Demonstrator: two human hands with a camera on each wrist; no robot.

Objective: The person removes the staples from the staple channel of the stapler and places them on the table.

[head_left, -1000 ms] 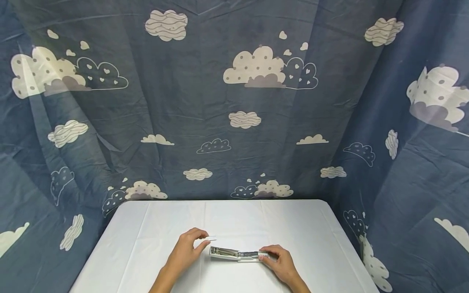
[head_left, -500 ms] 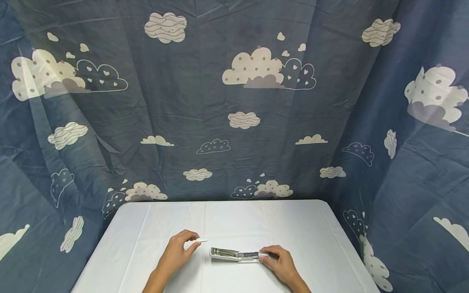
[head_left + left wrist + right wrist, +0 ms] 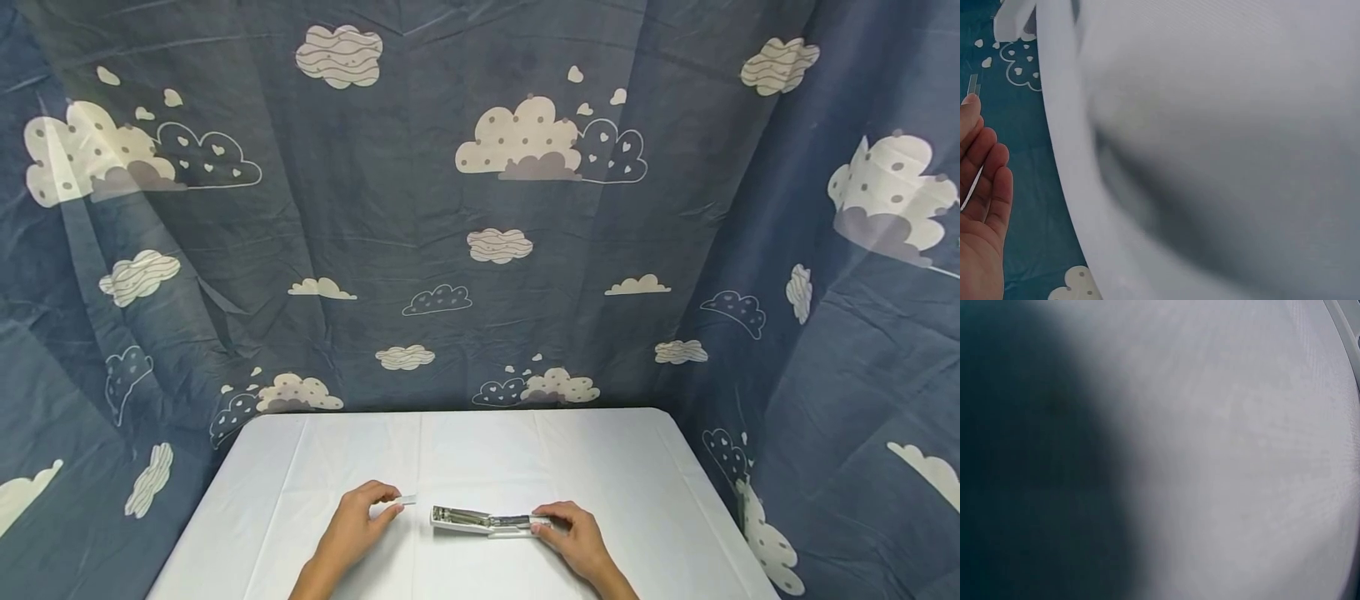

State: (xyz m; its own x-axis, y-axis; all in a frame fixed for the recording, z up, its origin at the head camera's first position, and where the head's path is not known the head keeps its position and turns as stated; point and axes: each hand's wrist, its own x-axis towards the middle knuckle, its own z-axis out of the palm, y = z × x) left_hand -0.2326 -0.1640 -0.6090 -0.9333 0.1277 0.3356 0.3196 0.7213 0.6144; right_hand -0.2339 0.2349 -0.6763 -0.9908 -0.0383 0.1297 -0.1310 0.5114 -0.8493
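An opened stapler (image 3: pixel 480 522) with a white body lies lengthwise on the white table, its metal channel showing on the left part. My right hand (image 3: pixel 576 537) grips the stapler's right end between thumb and fingers. To the left of the stapler, my left hand (image 3: pixel 356 523) pinches a small pale strip of staples (image 3: pixel 407 500) between thumb and forefinger, its free end pointing right. In the left wrist view, the same strip (image 3: pixel 973 84) stands above the fingertips while the other fingers are loosely bent. The right wrist view holds only blurred white surface and dark shadow.
A white cloth-covered table (image 3: pixel 480 450) spreads under both hands, with rounded far corners. Behind it and at both sides hangs a dark blue curtain (image 3: pixel 420 208) printed with pale clouds.
My left hand has drawn left and slightly toward me with the staple strip, away from the stapler. My right hand and the stapler stay in place.
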